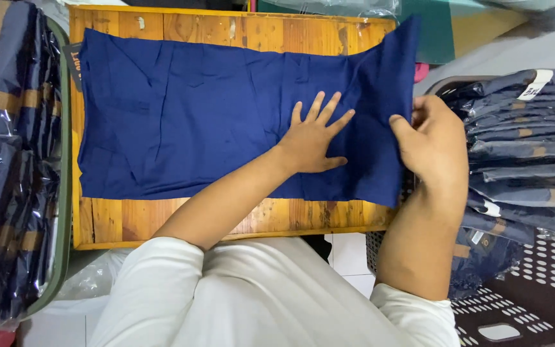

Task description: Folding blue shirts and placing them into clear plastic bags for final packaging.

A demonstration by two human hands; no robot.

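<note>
Navy blue cloth garment lies spread on our wooden counter. Left hand flat, fingers splayed on it; right hand, grip pinched on its right edge. Clear-bagged navy packages left; white-labelled folded stack right.

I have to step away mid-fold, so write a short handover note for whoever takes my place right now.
Left hand: flat, fingers spread, pressing the dark navy cloth garment onto the wooden board.
Right hand: gripping the garment's right edge, raised off the board.
Done: garment smoothed flat across the board.
Left: right end is not yet folded over.
Folded navy pieces are stacked in the brown plastic basket on the right.
</note>
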